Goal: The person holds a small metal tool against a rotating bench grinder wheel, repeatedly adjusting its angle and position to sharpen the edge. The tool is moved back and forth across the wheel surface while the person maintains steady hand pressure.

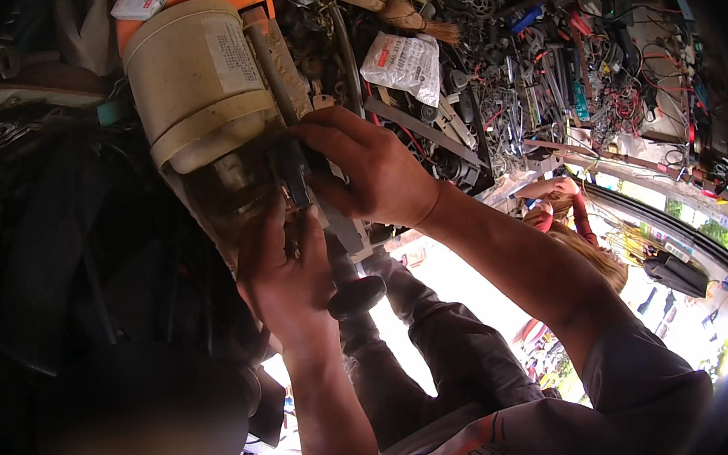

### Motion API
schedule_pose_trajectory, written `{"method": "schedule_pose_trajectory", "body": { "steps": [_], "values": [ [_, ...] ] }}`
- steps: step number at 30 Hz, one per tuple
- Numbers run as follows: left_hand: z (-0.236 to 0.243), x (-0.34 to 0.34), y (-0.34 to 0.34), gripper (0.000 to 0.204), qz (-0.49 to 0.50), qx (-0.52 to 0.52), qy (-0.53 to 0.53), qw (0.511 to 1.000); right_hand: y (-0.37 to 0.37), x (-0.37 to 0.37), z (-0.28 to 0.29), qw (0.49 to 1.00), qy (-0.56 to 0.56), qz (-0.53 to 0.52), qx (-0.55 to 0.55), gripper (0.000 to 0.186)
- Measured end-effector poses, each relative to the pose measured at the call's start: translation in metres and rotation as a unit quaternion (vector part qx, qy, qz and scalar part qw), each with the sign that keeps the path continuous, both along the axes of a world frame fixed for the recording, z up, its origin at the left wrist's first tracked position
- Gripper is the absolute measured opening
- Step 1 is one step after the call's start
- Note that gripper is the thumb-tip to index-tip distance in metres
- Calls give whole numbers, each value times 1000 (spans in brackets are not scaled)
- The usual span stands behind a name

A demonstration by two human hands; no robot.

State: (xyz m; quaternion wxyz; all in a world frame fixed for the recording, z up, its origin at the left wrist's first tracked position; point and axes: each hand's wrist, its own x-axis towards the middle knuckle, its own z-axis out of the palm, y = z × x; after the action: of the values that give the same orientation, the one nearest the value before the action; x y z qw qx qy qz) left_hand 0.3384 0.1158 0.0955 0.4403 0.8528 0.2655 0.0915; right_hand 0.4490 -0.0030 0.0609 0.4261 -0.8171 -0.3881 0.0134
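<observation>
A beige cylindrical housing sits on a machine beside an upright metal rod. My right hand grips a small dark metal part at the lower end of the rod, just right of the housing. My left hand is below it with fingers curled up against the part's lower end; what its fingertips hold is hidden. A black disc-shaped knob is beside my left wrist.
A cluttered bench of tools and wires spans the top right, with a wooden brush and white bag. Another person is at the right. A dark blurred object fills the lower left.
</observation>
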Motion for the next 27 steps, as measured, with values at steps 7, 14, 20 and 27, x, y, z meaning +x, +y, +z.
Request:
{"method": "schedule_pose_trajectory", "body": {
  "steps": [7, 14, 20, 27],
  "values": [
    [0, -2, 1, 34, 9, -11, 10, 1000, 0, 1, 1, 1000, -2, 7, 1, 52],
    [3, 1, 0, 35, 6, -17, 1, 1000, -2, 4, 3, 1000, 13, 22, -5, 55],
    [-2, -3, 2, 34, 13, -7, 3, 1000, -10, 26, 43, 994, 66, 81, 39, 66],
    [3, 1, -1, 32, 10, -7, 20, 1000, -2, 49, 76, 977, 1, 207, 52, 41]
  ]
}}
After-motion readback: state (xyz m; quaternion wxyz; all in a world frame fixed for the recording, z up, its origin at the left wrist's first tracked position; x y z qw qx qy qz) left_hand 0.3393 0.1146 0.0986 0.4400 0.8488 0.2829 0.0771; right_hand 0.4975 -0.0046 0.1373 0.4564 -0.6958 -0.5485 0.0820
